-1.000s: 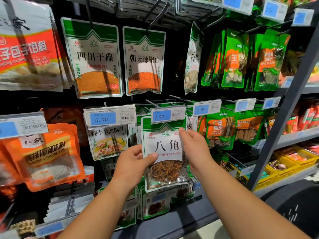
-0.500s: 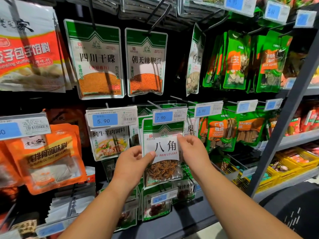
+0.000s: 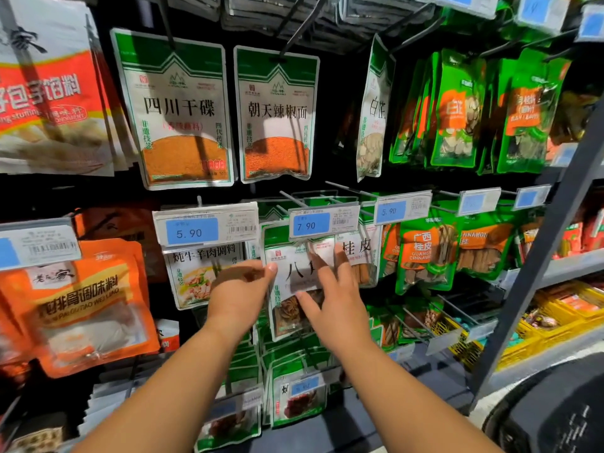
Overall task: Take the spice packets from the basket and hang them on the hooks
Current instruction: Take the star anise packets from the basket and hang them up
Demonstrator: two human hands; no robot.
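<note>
Head view | left hand (image 3: 240,299): thumb tip on the left edge of the star anise packet (image 3: 291,273), fingers hidden, so we cannot tell its grip | packet: upright, long axis vertical, top tucked behind the 7.90 price tag (image 3: 323,222) | right hand (image 3: 336,308): fingers straight, spread, flat on the packet's front, so we judge it nearer for pushing back.

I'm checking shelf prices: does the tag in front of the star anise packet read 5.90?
No, the price tag over the star anise packet reads 7.90.
</note>
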